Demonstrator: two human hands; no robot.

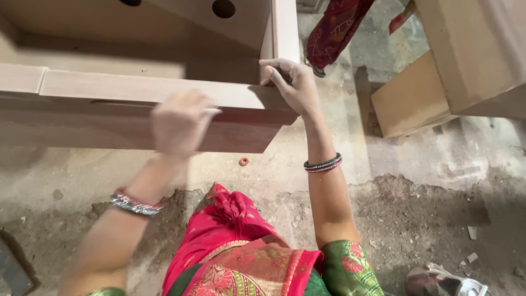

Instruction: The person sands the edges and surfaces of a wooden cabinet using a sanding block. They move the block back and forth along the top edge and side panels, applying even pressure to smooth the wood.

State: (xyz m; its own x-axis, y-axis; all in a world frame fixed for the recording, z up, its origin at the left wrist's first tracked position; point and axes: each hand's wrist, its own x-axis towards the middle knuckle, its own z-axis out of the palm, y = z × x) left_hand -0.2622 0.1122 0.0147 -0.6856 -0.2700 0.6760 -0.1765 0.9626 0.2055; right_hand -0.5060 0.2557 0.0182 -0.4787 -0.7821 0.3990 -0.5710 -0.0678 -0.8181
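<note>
Dusty floor below; right hand [293, 82] grips wooden panel [164, 93] corner, blurred left hand [181, 123] against its front.

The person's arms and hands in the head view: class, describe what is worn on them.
Both hands are bare. The left wrist wears silvery bangles with red; the right wrist wears dark green and red bangles. A green sleeve with red flowers covers the right upper arm.
</note>
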